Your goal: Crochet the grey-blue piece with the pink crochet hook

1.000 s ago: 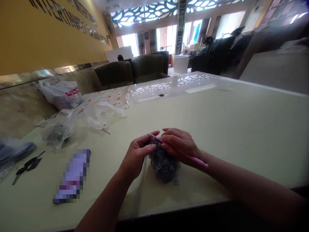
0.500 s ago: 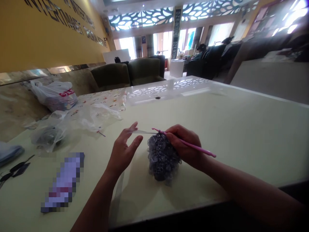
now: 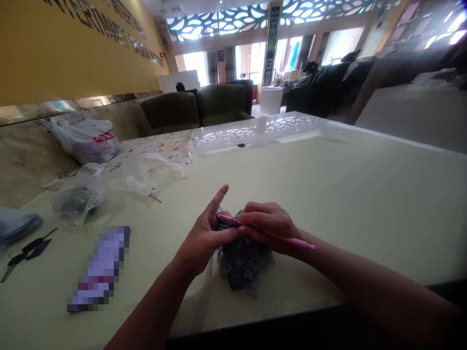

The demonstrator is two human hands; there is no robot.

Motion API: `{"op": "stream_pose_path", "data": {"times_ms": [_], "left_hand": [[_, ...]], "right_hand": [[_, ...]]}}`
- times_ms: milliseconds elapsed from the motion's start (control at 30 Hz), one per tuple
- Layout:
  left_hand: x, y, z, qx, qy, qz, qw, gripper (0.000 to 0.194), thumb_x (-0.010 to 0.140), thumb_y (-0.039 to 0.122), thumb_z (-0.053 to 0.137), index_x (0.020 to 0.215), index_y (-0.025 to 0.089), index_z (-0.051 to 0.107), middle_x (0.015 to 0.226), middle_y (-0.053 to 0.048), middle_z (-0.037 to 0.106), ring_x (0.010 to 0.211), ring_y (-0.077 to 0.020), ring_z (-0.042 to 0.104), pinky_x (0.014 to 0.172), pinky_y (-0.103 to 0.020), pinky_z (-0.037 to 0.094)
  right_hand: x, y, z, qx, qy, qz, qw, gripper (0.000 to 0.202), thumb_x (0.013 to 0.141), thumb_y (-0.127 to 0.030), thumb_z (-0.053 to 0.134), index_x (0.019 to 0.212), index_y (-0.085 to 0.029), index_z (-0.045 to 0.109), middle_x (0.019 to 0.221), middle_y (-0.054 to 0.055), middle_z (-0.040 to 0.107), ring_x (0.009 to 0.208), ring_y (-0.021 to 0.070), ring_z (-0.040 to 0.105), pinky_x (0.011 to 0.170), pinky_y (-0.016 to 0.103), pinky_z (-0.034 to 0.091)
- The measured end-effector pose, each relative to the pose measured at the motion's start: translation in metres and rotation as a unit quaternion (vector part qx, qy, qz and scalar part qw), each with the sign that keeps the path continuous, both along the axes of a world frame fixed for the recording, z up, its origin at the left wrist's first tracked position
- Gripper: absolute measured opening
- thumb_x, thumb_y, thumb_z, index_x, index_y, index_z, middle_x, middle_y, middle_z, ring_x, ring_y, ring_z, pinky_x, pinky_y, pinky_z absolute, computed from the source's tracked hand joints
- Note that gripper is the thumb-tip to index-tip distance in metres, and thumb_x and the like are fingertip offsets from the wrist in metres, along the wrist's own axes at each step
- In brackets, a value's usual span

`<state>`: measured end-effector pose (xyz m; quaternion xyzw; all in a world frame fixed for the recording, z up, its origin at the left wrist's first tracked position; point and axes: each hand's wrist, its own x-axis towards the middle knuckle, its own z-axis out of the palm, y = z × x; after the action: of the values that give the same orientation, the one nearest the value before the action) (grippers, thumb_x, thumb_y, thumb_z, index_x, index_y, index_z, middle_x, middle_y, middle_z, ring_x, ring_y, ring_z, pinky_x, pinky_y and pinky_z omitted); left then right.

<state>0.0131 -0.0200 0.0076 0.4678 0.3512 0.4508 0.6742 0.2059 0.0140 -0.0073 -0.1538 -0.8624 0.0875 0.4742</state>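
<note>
The grey work (image 3: pixel 241 270) sits on the table (image 3: pixel 350 194) near its front edge, below both hands; a pale strand (image 3: pixel 203 306) trails beside it on the left; the left hand (image 3: pixel 204 236) pinches the work's upper edge, thumb pressed in, index finger raised; the right hand (image 3: pixel 270 223) pinches the pink hook (image 3: pixel 301 243) near its front end, the tip reaching towards the left hand; the step looks like drawing a loop through a stitch, and the next move seems to call for a steady left pinch and a taut strand; whether the hook has caught it I cannot tell; keys (image 3: pixel 31 250) lie far left; beyond stand dark chairs (image 3: pixel 222 102).
</note>
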Motion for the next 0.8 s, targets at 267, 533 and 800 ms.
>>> {"op": "stream_pose_path", "data": {"times_ms": [267, 533, 800], "left_hand": [[0.014, -0.006, 0.001, 0.070, 0.101, 0.124, 0.985, 0.090, 0.072, 0.016, 0.080, 0.152, 0.032, 0.040, 0.078, 0.004, 0.058, 0.075, -0.0108, 0.053, 0.082, -0.026, 0.043], [0.010, -0.005, 0.000, 0.038, 0.029, 0.092, 0.995, 0.093, 0.073, 0.016, 0.080, 0.153, 0.035, 0.036, 0.089, 0.002, 0.061, 0.087, -0.0122, 0.057, 0.090, -0.028, 0.044], [0.006, -0.002, -0.002, 0.018, -0.037, 0.117, 0.992, 0.076, 0.080, 0.022, 0.074, 0.149, 0.034, 0.043, 0.094, 0.002, 0.064, 0.086, -0.0122, 0.061, 0.089, -0.027, 0.046]], "right_hand": [[-0.002, -0.001, 0.003, 0.211, -0.111, -0.161, 0.958, 0.027, 0.098, -0.017, 0.049, 0.072, -0.018, 0.056, 0.064, -0.002, 0.047, 0.056, 0.0103, 0.037, 0.056, 0.026, 0.033], [-0.005, -0.004, -0.001, 0.008, 0.007, -0.090, 0.996, 0.017, 0.097, -0.019, 0.054, 0.080, -0.016, 0.060, 0.073, 0.000, 0.056, 0.060, 0.0078, 0.049, 0.055, 0.021, 0.038], [-0.003, -0.004, 0.006, -0.168, 0.091, 0.024, 0.981, 0.014, 0.097, -0.022, 0.056, 0.093, -0.015, 0.068, 0.084, 0.005, 0.066, 0.072, 0.0111, 0.062, 0.065, 0.023, 0.049]]}}
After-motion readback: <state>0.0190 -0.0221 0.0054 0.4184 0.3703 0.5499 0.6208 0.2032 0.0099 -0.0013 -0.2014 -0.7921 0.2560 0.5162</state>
